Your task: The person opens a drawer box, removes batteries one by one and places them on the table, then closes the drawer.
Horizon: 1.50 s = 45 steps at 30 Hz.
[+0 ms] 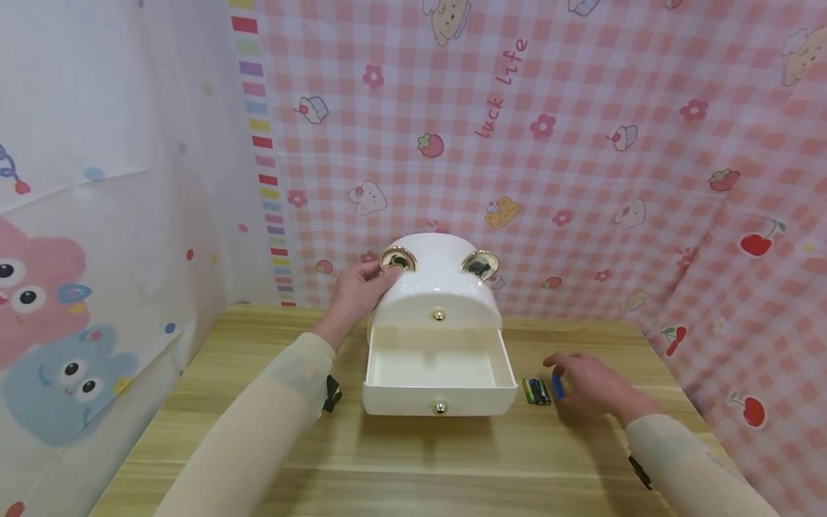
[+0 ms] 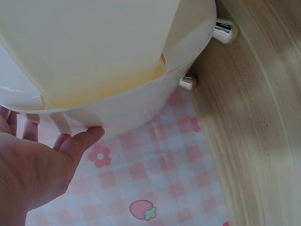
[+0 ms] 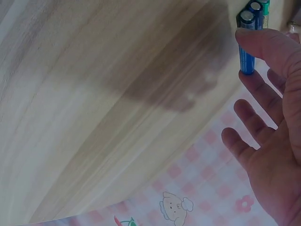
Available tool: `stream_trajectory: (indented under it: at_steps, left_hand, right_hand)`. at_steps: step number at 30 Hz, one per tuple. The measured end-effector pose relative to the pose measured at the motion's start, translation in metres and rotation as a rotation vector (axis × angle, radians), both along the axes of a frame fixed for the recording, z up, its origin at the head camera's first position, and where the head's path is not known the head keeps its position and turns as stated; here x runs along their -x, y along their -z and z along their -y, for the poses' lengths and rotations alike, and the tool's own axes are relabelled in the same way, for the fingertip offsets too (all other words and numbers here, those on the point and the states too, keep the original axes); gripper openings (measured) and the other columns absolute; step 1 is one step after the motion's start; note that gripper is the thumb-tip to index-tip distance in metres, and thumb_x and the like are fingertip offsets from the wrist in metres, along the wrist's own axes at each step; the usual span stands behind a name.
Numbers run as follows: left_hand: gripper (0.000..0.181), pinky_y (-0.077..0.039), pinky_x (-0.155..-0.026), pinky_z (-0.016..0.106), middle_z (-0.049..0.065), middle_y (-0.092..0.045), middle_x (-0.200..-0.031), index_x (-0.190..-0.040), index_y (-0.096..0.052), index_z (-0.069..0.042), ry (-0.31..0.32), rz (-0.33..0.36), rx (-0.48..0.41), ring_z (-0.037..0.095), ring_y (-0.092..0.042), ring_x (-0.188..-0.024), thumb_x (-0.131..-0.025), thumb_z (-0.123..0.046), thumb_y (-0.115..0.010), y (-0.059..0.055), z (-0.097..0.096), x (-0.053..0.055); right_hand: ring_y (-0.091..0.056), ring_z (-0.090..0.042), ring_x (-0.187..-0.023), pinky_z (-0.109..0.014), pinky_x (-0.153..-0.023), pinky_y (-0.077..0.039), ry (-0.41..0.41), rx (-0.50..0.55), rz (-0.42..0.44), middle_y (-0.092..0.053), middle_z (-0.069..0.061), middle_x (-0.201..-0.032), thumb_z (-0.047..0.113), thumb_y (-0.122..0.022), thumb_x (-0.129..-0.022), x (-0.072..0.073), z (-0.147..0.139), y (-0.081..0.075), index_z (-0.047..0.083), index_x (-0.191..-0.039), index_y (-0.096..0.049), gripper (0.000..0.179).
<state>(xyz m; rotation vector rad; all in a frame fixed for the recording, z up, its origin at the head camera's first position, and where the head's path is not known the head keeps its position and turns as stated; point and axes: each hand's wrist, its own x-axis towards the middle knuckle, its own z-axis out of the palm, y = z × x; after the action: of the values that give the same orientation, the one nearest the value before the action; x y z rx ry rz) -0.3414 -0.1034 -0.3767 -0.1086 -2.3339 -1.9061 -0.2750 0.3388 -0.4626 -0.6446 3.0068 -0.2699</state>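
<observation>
White and glossy, the two-drawer box (image 1: pixel 438 278) stood on the wooden table (image 1: pixel 465 470), its lower drawer (image 1: pixel 397 403) pulled out toward the person. From where I stood, the left hand (image 1: pixel 357 293) had hold of the box's upper side, the thumb close by one gold-rimmed eye (image 1: pixel 398 258) and the other fingers bent round toward the back. To the right of the box, the right hand (image 1: pixel 589 380) pinched a blue battery (image 3: pixel 247 60) between thumb and fingertip, its remaining fingers loosely spread. Just beside that battery, on the table, lay a short row of batteries (image 1: pixel 537 392).

I thought the blue battery the likeliest thing to go astray: it was smooth and round, and held at so few points that a small twist might have let it slip and roll. Whether it touched the wood, I could not tell. A careless sweep of the same hand might have scattered the row. As for the box, a lean on that jutting drawer could have tipped it forward on its metallic feet (image 2: pixel 225 31), were the left hand to let go. Too hard a press might have worked the eye loose.
</observation>
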Motion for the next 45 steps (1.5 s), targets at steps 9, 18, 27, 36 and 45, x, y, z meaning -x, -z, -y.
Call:
stream_trajectory:
  at_steps: [9,18,27,36,45]
  left_hand:
    - [0.042,-0.057,-0.077,0.017,0.012,-0.078,-0.127,-0.131,-0.078,-0.014,-0.014,-0.014,0.013,0.008,-0.068,-0.095,-0.098,-0.038,-0.081,-0.002,-0.001,-0.002]
    - [0.042,-0.057,-0.078,0.017,0.011,-0.078,-0.128,-0.132,-0.078,-0.015,-0.017,-0.005,0.012,0.009,-0.068,-0.096,-0.097,-0.039,-0.081,-0.001,0.000,0.000]
    - [0.043,-0.057,-0.077,0.018,0.012,-0.079,-0.126,-0.132,-0.078,-0.015,-0.017,-0.011,0.013,0.008,-0.068,-0.093,-0.097,-0.040,-0.081,0.000,0.000,0.000]
    - [0.040,-0.057,-0.075,0.017,0.013,-0.079,-0.123,-0.130,-0.079,-0.013,-0.010,-0.017,0.004,0.004,-0.067,-0.087,-0.098,-0.038,-0.080,0.000,0.001,-0.001]
    - [0.041,-0.058,-0.075,0.019,0.011,-0.079,-0.124,-0.130,-0.079,-0.016,-0.005,-0.008,0.023,0.007,-0.069,-0.088,-0.097,-0.041,-0.080,0.001,0.001,-0.001]
  right_hand:
    - [-0.070,-0.037,-0.107,-0.061,-0.096,-0.057,-0.031,-0.013,0.004,-0.077,-0.007,-0.110,0.007,-0.091,-0.069,0.001,0.006,0.004,0.007,-0.133,-0.066,0.069]
    - [-0.070,-0.037,-0.107,-0.062,-0.097,-0.057,-0.025,-0.019,0.037,-0.077,-0.009,-0.113,0.004,-0.092,-0.068,0.001,0.011,0.002,0.006,-0.135,-0.064,0.072]
    - [-0.070,-0.037,-0.108,-0.061,-0.098,-0.057,-0.010,-0.043,0.054,-0.077,-0.009,-0.115,0.004,-0.093,-0.070,0.003,0.011,0.004,0.007,-0.135,-0.064,0.072]
    - [-0.070,-0.038,-0.108,-0.061,-0.097,-0.057,-0.018,-0.050,0.049,-0.077,-0.009,-0.114,0.005,-0.092,-0.069,0.004,0.011,0.006,0.008,-0.134,-0.064,0.072]
    - [-0.070,-0.038,-0.109,-0.062,-0.098,-0.057,-0.023,-0.044,0.057,-0.077,-0.010,-0.116,0.005,-0.091,-0.069,0.004,0.012,0.007,0.009,-0.134,-0.064,0.070]
